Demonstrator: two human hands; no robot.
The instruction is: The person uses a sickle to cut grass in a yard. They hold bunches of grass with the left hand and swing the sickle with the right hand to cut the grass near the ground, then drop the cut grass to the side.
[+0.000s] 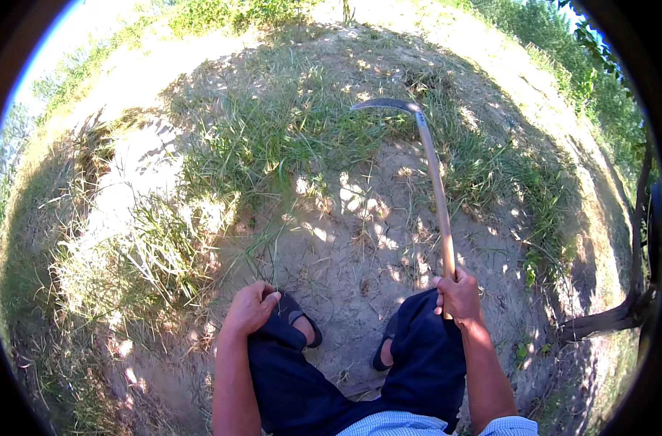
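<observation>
My right hand (458, 297) is closed around the lower end of a sickle's wooden handle (435, 180), just above my right knee. The sickle points away from me. Its curved metal blade (388, 103) bends to the left over the grass. By my left knee, my left hand (253, 306) has thumb and fingers together on a few thin grass blades (275, 248), which rise from it over bare soil. A patch of green grass (287, 131) grows in front of me, below and left of the sickle blade.
A bright grass clump (162, 250) stands to my left. Cracked dry soil (331, 305) lies between my dark shoes. A tree branch (597, 325) reaches in from the right edge. Leafy bushes (608, 103) grow at the far right.
</observation>
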